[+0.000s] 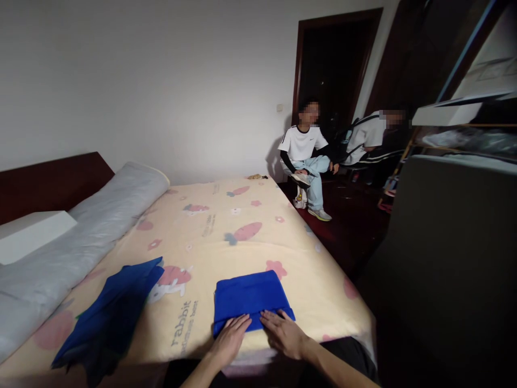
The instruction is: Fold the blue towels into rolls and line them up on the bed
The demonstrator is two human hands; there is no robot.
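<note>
The bare left hand [229, 342] and bare right hand [285, 335] rest side by side on a bright-blue cloth folded into a rough rectangle [251, 291], which lies directly under the fingertips and extends ahead of them. The left fingers are extended and held close together on the near left portion; the right fingers are extended and slightly spread on the near right portion. Neither hand is visibly curled around the cloth; whether a thumb pinches the near edge cannot be told. Flat contact at both sides probably spreads the pressure evenly and keeps the folded layers aligned. The cloth sits on a cream bed sheet printed with pink carrots [307, 280], close to its near edge, presumably to keep the work within easy reach. Left of the fingers, well apart, lies a loosely spread dark-blue cloth [117, 307], apparently placed so that it does not overlap the folded one. Farther left, a long grey padded roll [125, 205] supports a white rectangular box [36, 231].
</note>
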